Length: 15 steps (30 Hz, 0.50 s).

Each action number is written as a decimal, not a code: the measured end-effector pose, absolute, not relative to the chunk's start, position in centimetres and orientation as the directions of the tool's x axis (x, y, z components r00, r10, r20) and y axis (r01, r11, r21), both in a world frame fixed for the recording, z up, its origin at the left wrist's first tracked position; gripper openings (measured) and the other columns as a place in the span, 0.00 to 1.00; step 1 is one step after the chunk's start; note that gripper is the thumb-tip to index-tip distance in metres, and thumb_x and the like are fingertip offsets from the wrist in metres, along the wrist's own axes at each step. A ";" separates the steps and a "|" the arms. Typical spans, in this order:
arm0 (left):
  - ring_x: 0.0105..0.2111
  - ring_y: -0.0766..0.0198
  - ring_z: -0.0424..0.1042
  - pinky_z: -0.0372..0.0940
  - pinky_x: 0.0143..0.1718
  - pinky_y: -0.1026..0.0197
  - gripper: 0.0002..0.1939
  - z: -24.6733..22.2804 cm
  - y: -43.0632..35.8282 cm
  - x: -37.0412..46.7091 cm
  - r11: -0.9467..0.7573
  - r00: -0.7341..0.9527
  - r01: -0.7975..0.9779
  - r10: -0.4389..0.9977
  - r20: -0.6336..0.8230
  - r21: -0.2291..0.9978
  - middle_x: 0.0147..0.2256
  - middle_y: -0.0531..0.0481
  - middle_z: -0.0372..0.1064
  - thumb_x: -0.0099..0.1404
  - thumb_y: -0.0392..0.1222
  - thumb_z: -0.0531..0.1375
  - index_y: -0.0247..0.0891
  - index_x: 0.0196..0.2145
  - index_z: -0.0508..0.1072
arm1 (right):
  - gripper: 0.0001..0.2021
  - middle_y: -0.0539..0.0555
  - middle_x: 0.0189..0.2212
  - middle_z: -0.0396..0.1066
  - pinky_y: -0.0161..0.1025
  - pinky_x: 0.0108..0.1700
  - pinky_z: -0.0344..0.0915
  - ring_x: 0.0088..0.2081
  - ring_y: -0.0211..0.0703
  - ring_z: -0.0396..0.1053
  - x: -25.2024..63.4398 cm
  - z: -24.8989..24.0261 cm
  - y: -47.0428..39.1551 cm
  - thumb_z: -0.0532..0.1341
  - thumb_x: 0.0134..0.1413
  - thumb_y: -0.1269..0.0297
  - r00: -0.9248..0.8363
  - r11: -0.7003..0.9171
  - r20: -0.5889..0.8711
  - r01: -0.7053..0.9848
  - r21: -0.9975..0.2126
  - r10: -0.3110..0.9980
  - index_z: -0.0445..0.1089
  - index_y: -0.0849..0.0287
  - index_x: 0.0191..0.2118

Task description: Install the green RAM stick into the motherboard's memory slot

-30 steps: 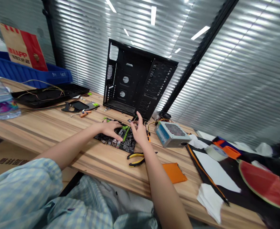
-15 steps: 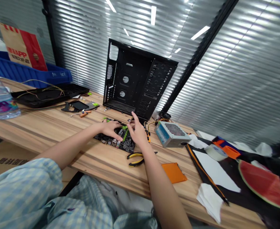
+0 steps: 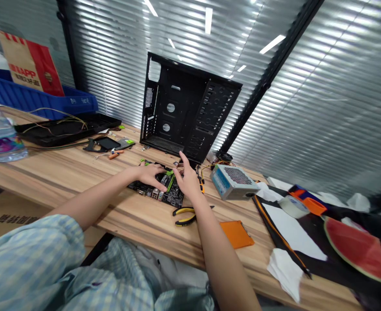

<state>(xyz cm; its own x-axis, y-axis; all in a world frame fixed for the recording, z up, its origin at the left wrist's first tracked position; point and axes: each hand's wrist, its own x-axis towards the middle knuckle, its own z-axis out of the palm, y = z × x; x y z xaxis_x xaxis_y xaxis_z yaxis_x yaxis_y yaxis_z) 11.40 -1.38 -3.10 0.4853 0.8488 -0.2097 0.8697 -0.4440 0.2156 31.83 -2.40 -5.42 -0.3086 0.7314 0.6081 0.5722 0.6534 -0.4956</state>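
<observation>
A black motherboard (image 3: 176,195) with green slots lies flat on the wooden table. My left hand (image 3: 150,175) rests over its left part, fingers spread, the thumb reaching toward the green slot. Over the board's right part is my right hand (image 3: 187,179), its index finger raised and the thumb apart, near the upper end of the green slot. Whether a small part sits between its other fingers is hidden. Yellow-black pliers (image 3: 185,216) lie just below the board, partly behind my right forearm.
Behind the board stands a black computer case (image 3: 184,103). A power supply (image 3: 235,181) and an orange drive (image 3: 236,234) are to the right, with watermelon (image 3: 355,246) farther over. At left are a water bottle (image 3: 2,138), a black panel (image 3: 63,129) and a blue bin (image 3: 47,101).
</observation>
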 end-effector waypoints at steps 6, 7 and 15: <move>0.64 0.39 0.46 0.42 0.61 0.38 0.55 -3.2 -1.3 11.3 -0.450 0.487 0.869 0.851 -0.195 0.206 0.65 0.39 0.48 0.45 0.79 0.56 0.46 0.65 0.55 | 0.31 0.54 0.41 0.72 0.38 0.38 0.68 0.32 0.40 0.70 31.9 -6.0 -1.7 0.55 0.61 0.60 -0.288 0.645 0.597 0.524 -0.557 0.749 0.45 0.49 0.67; 0.64 0.40 0.47 0.42 0.61 0.38 0.55 -3.2 -1.3 11.4 -0.450 0.487 0.869 0.851 -0.195 0.205 0.65 0.39 0.48 0.45 0.79 0.55 0.46 0.65 0.55 | 0.32 0.54 0.40 0.72 0.38 0.37 0.68 0.30 0.39 0.70 32.0 -6.1 -1.6 0.55 0.60 0.60 -0.275 0.639 0.594 0.507 -0.578 0.756 0.44 0.50 0.68; 0.64 0.40 0.45 0.43 0.62 0.40 0.56 -3.1 -1.4 11.4 -0.438 0.477 0.874 0.855 -0.205 0.209 0.66 0.39 0.46 0.46 0.78 0.56 0.44 0.65 0.55 | 0.32 0.54 0.40 0.72 0.37 0.36 0.68 0.30 0.39 0.69 31.9 -6.1 -1.5 0.55 0.60 0.60 -0.256 0.619 0.578 0.491 -0.613 0.775 0.44 0.49 0.67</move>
<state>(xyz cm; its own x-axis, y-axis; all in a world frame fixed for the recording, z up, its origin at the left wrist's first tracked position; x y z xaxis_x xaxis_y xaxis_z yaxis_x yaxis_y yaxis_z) 11.37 -1.40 -3.14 0.4770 0.8546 -0.2053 0.8744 -0.4380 0.2087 31.86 -1.54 -6.11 -0.2562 0.7751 0.5775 0.4907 0.6191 -0.6132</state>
